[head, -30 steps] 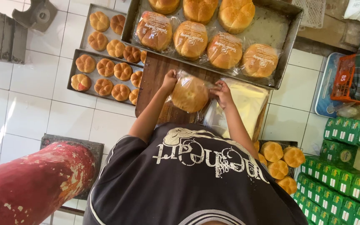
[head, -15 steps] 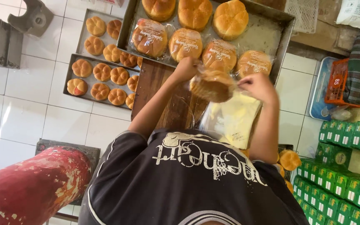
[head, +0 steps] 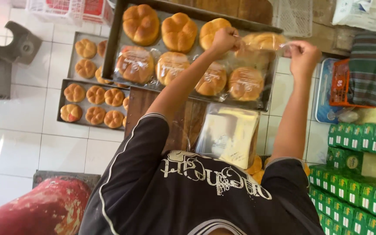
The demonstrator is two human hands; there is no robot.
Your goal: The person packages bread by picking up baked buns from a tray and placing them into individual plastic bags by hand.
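Bun [head: 263, 41]: bagged, long axis left-right, level (above the tray [head: 266, 103]).
Left hand [head: 225, 40]: grip closed on bag end.
Right hand [head: 303, 55]: same.

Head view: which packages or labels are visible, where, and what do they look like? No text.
Bagged bun: clear plastic, golden bun inside, held up between left hand and right hand.
Wrapped buns: row on the big tray, clear bags with pale printing.
Empty bags: flat clear stack, yellowish, on wooden board.
Green boxes: small, stacked at right, white marks.
Orange crate: white sticker.
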